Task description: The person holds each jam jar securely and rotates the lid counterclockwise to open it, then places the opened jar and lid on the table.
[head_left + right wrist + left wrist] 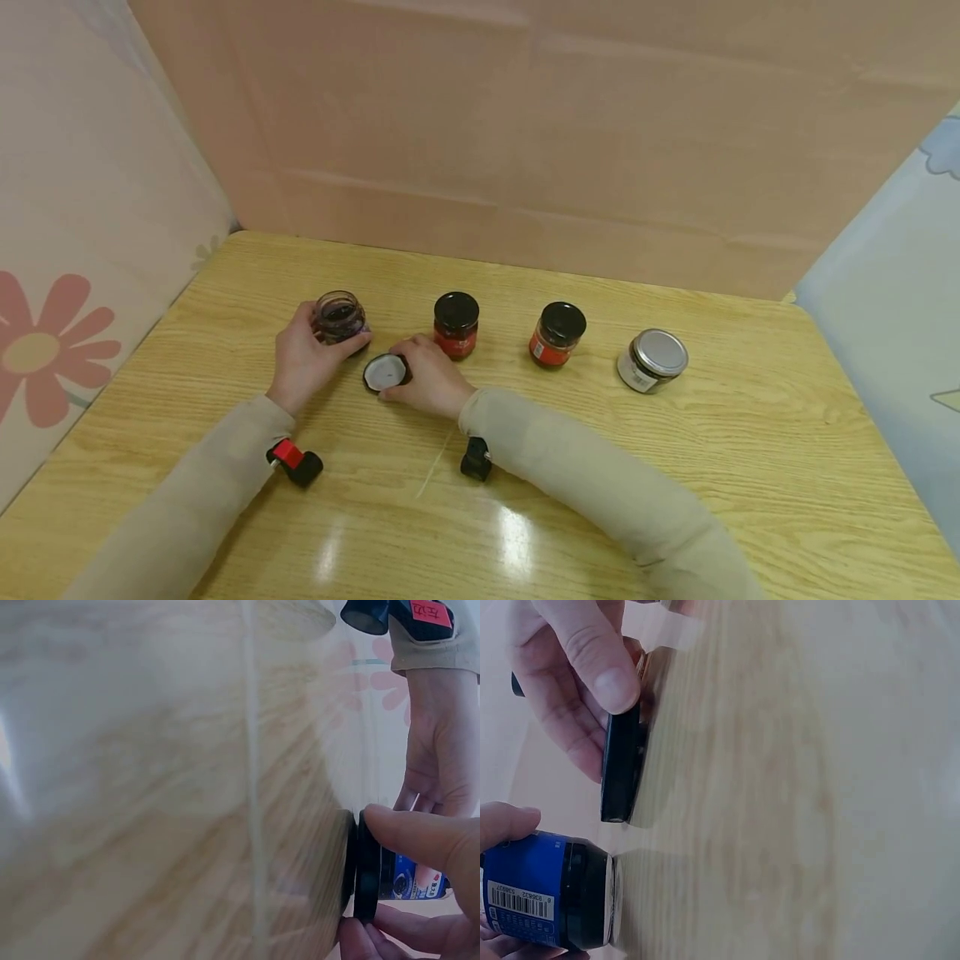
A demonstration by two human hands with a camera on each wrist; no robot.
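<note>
On the left of the table, my left hand [302,360] grips a glass jar [339,310] that stands upright without its lid, dark contents inside. The left wrist view shows its blue label with a barcode [520,900]. Just right of it, my right hand [433,382] pinches a round black jar lid [385,372] between thumb and fingers. The lid's pale inner side faces up, and its edge is close over the tabletop in the right wrist view. Behind my right fingers is a jar with a black lid and red label [455,325].
Farther right stand another black-lidded jar with a red label [557,333] and a jar with a silver lid [652,360]. The wooden table [600,467] meets a brown paper-like backdrop [517,150]. Flower-patterned panel [67,208] borders the left side.
</note>
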